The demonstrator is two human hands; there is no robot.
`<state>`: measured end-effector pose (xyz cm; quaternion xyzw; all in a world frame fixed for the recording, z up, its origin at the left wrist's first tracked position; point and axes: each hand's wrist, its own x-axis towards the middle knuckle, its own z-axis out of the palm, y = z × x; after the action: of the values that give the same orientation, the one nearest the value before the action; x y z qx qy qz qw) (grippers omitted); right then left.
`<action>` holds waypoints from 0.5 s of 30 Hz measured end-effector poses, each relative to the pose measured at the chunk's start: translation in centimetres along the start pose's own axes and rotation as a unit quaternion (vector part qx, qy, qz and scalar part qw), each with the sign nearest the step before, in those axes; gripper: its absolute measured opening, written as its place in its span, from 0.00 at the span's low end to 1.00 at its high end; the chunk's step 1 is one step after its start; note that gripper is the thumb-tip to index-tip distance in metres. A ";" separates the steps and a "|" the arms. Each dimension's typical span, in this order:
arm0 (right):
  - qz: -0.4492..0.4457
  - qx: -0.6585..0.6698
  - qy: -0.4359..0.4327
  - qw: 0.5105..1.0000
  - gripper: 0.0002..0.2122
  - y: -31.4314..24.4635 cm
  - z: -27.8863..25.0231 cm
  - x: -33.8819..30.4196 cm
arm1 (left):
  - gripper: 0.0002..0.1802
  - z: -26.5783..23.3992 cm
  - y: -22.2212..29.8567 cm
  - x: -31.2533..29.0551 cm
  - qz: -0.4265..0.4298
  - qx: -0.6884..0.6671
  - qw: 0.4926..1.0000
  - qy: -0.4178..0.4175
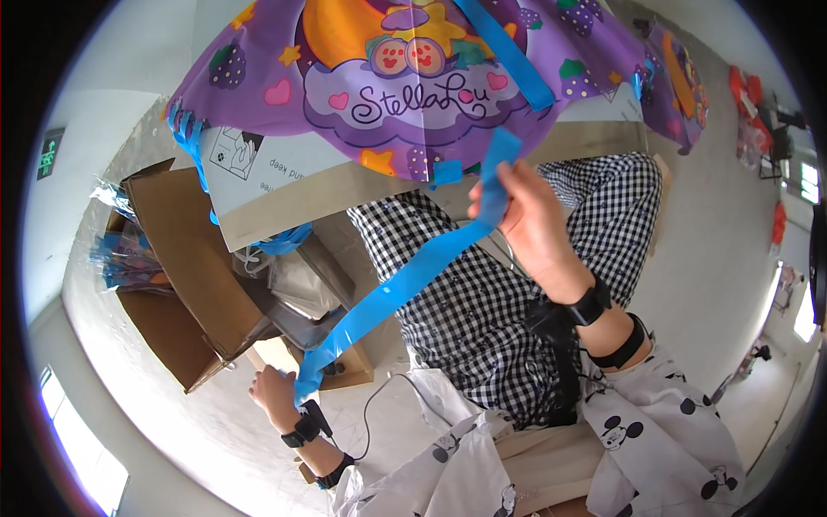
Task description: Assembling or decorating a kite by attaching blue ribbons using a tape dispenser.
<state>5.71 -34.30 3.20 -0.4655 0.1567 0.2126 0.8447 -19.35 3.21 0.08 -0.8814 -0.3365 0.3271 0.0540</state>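
A long, glossy blue plastic strip (392, 291) stretches diagonally between my two hands, over my lap. My right hand (541, 226) pinches it near its upper end, and a short piece sticks up past the fingers. At the lower left, my left hand (274, 398) is closed round the other end, which is bunched there. In front of me a purple printed sheet (284, 116), with fruit, stars and hearts on it, is spread over a board. Another blue strip (510, 60) lies across the sheet's top right. A small blue piece (446, 172) sits at its lower edge, close to my right hand.
The light board (284, 207) juts out above my knees. An open cardboard box (185, 258) stands at the left, with plastic packages beside it. Blue strips (191, 142) hang off the board's left edge. A thin cable (366, 422) runs near my left wrist.
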 end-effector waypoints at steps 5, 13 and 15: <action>0.082 -0.091 -0.022 0.992 0.09 5.5 2.6 -0.1 | 0.13 -6.1 10.8 0.1 0.149 -0.486 0.834 0.216; -0.075 -0.283 0.056 0.955 0.10 9.9 3.0 2.7 | 0.14 -6.6 26.7 1.8 0.150 -0.744 0.648 -0.068; -0.054 -0.296 0.069 0.951 0.10 9.8 2.3 3.2 | 0.14 -6.2 27.9 2.2 0.137 -0.765 0.627 -0.061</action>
<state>3.71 -26.98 -4.15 -0.7155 0.1195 0.1711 0.6667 1.28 -16.09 -5.02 -0.6198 -0.3438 0.0087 -0.7054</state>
